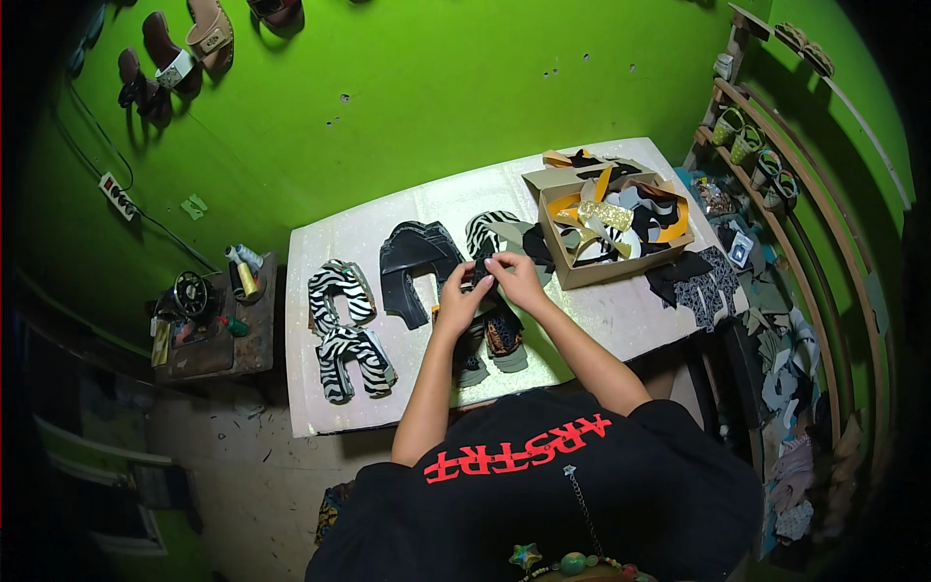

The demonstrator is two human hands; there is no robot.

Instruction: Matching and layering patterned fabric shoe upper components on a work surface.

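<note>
My left hand (464,297) and my right hand (517,278) meet over the middle of the table, fingertips pinched close together. Between them is a small dark piece, too small to name. Just left of them lies a stack of black U-shaped shoe-upper pieces (396,262). Beyond my hands sits a zebra-print curved piece (493,223), partly covered by olive and black pieces. Below my hands, nearer me, is a grey-edged stack with a leopard-print part (503,333), half hidden by my forearms. Two stacks of zebra-print U-shaped pieces (341,294) lie at the left.
A cardboard box (599,270) full of fabric and leather scraps stands at the table's right (621,312). Beside it lie dark patterned scraps (706,291). A small sewing-machine table (218,354) is at the left. Wooden racks with sandals (747,145) run along the right.
</note>
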